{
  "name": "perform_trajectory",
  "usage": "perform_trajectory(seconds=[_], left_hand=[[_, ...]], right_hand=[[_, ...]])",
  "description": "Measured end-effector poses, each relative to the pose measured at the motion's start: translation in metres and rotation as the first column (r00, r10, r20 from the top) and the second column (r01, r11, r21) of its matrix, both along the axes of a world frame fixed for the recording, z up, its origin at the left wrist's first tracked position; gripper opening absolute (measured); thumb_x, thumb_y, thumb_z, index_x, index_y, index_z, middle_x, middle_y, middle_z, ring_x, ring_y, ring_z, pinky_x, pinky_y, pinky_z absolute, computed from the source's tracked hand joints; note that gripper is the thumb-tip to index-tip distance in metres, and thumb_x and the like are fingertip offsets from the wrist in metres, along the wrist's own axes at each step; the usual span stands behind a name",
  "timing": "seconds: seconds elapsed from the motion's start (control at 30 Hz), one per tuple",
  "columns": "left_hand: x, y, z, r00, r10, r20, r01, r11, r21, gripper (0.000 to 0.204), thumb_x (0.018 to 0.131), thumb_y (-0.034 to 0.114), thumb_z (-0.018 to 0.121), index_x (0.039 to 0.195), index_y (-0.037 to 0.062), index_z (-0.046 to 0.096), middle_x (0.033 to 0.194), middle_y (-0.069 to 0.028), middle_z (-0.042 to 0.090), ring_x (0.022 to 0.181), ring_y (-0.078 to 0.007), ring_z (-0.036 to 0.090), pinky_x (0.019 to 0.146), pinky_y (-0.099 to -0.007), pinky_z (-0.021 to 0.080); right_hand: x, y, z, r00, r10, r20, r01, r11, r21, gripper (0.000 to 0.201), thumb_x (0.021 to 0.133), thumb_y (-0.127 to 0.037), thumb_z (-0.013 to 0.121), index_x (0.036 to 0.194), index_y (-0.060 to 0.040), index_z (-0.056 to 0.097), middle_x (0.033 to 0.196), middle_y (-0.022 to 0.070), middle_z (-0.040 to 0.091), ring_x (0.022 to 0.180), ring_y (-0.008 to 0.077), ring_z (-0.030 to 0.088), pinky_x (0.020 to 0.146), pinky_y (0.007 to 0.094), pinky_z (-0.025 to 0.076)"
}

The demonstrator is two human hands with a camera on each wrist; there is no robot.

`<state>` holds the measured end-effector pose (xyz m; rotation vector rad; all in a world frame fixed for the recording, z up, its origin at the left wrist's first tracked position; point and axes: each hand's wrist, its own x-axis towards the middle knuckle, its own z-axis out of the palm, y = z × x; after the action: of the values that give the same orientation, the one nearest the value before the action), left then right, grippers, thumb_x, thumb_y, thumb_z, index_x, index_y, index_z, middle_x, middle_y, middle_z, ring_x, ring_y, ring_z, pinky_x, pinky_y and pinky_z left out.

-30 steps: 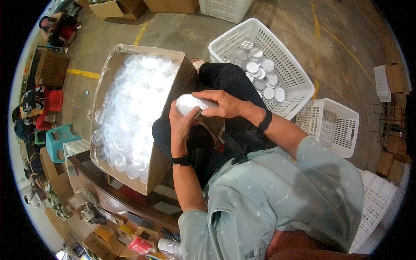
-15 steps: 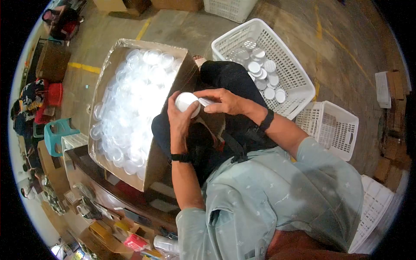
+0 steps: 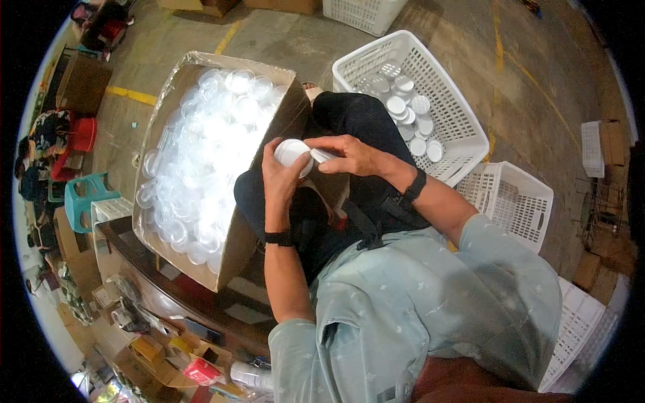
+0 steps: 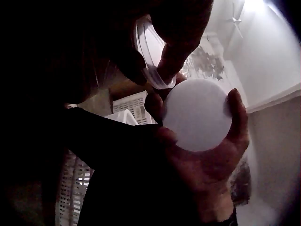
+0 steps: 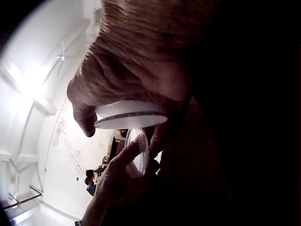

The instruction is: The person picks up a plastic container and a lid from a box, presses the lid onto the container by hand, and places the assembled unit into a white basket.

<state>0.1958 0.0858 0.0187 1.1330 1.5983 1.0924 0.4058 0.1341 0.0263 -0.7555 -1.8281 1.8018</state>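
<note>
In the head view, my left hand grips a round clear-and-white plastic lid by its rim, over my lap. Its ridged side wall shows in the left wrist view, where the lid stands tilted between thumb and fingers. Close on its right, my right hand pinches a flat white disc at a slant. The right wrist view has this disc almost edge-on, with a second white layer against it under the palm. A large cardboard box of many clear round plastic lids stands left of my left hand.
Beyond my right knee, a white perforated basket contains many white discs. Another white basket is behind it, by my right elbow. A dark table with clutter lies lower left, near a teal stool.
The disc in my right hand has tilted from lying over the lid's edge to a slant beside it. Both hands keep their holds. The head view has shifted slightly.
</note>
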Motion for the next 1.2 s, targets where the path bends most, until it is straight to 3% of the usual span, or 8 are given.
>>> perform_trajectory(seconds=[0.2, 0.27, 0.37, 0.5, 0.67, 0.9, 1.03, 1.2], left_hand=[[-0.005, -0.003, -0.002, 0.990, -0.122, -0.072, 0.120, 0.992, -0.027, 0.081, 0.074, 0.019, 0.086, 0.140, -0.0019, 0.044, 0.119, -0.0191, 0.063, 0.100, -0.0262, 0.066, 0.082, -0.0357, 0.058], [-0.001, -0.004, 0.025, 0.985, -0.128, 0.116, 0.148, 0.973, -0.179, 0.085, 0.074, 0.018, 0.085, 0.143, -0.0019, 0.040, 0.120, -0.0202, 0.062, 0.103, -0.0272, 0.066, 0.083, -0.0358, 0.059], [-0.009, -0.003, -0.005, 0.981, -0.169, -0.095, 0.167, 0.985, -0.034, 0.087, 0.074, 0.018, 0.085, 0.144, -0.0019, 0.038, 0.120, -0.0214, 0.062, 0.099, -0.0271, 0.067, 0.077, -0.0347, 0.060], [-0.003, -0.004, 0.013, 0.983, -0.167, -0.073, 0.165, 0.986, -0.032, 0.084, 0.077, 0.016, 0.083, 0.145, -0.0014, 0.036, 0.114, -0.0202, 0.064, 0.092, -0.0237, 0.069, 0.068, -0.0322, 0.060], [0.002, -0.005, 0.021, 0.885, -0.035, 0.464, 0.120, 0.980, -0.156, 0.050, 0.098, 0.025, 0.058, 0.139, -0.0004, 0.045, 0.100, -0.0139, 0.067, 0.078, -0.0161, 0.068, 0.054, -0.0270, 0.056], [-0.002, -0.003, 0.011, 0.946, -0.064, 0.316, 0.087, 0.994, -0.059, 0.040, 0.104, 0.033, 0.047, 0.128, 0.0021, 0.059, 0.098, -0.0074, 0.068, 0.079, -0.0141, 0.066, 0.062, -0.0280, 0.055], [-0.007, 0.001, -0.005, 0.926, -0.068, 0.370, 0.085, 0.996, -0.032, 0.044, 0.104, 0.034, 0.048, 0.132, 0.0016, 0.058, 0.106, -0.0095, 0.067, 0.092, -0.0174, 0.064, 0.076, -0.0316, 0.052], [-0.005, -0.001, 0.017, 0.907, -0.017, 0.421, 0.015, 1.000, 0.009, 0.062, 0.104, 0.040, 0.048, 0.148, -0.0020, 0.036, 0.122, -0.0178, 0.062, 0.097, -0.0232, 0.067, 0.074, -0.0313, 0.057]], right_hand=[[0.000, 0.003, -0.009, 0.998, -0.052, -0.039, 0.051, 0.999, -0.009, 0.066, 0.089, -0.031, 0.069, 0.140, 0.0061, 0.051, 0.133, 0.0205, 0.062, 0.120, 0.0261, 0.060, 0.103, 0.0359, 0.045], [0.001, 0.003, -0.008, 0.999, -0.044, -0.002, 0.044, 0.999, 0.029, 0.066, 0.089, -0.031, 0.068, 0.139, 0.0074, 0.051, 0.132, 0.0207, 0.062, 0.120, 0.0265, 0.060, 0.103, 0.0363, 0.046], [0.000, 0.002, -0.006, 1.000, -0.020, -0.021, 0.019, 0.998, -0.057, 0.066, 0.089, -0.032, 0.069, 0.138, 0.0084, 0.051, 0.130, 0.0210, 0.063, 0.119, 0.0272, 0.060, 0.103, 0.0360, 0.046], [0.000, 0.002, -0.001, 1.000, -0.007, 0.019, 0.008, 1.000, -0.029, 0.069, 0.089, -0.032, 0.069, 0.142, 0.0066, 0.048, 0.132, 0.0213, 0.061, 0.121, 0.0271, 0.059, 0.104, 0.0369, 0.045], [-0.001, 0.002, 0.000, 0.994, -0.062, -0.086, 0.061, 0.998, -0.013, 0.070, 0.089, -0.032, 0.070, 0.146, -0.0009, 0.044, 0.134, 0.0189, 0.058, 0.121, 0.0260, 0.057, 0.105, 0.0381, 0.043], [-0.001, 0.002, -0.008, 1.000, 0.007, -0.004, -0.007, 1.000, 0.012, 0.063, 0.087, -0.029, 0.070, 0.143, -0.0059, 0.051, 0.129, 0.0122, 0.059, 0.119, 0.0224, 0.056, 0.103, 0.0372, 0.045], [0.000, 0.003, -0.009, 1.000, 0.007, -0.020, -0.007, 1.000, 0.004, 0.060, 0.088, -0.025, 0.068, 0.143, -0.0058, 0.052, 0.129, 0.0096, 0.059, 0.115, 0.0190, 0.057, 0.099, 0.0344, 0.047], [0.009, 0.003, 0.003, 0.969, -0.232, -0.087, 0.218, 0.966, -0.141, 0.055, 0.091, -0.024, 0.064, 0.142, -0.0052, 0.052, 0.109, 0.0095, 0.066, 0.089, 0.0149, 0.063, 0.071, 0.0265, 0.052]])
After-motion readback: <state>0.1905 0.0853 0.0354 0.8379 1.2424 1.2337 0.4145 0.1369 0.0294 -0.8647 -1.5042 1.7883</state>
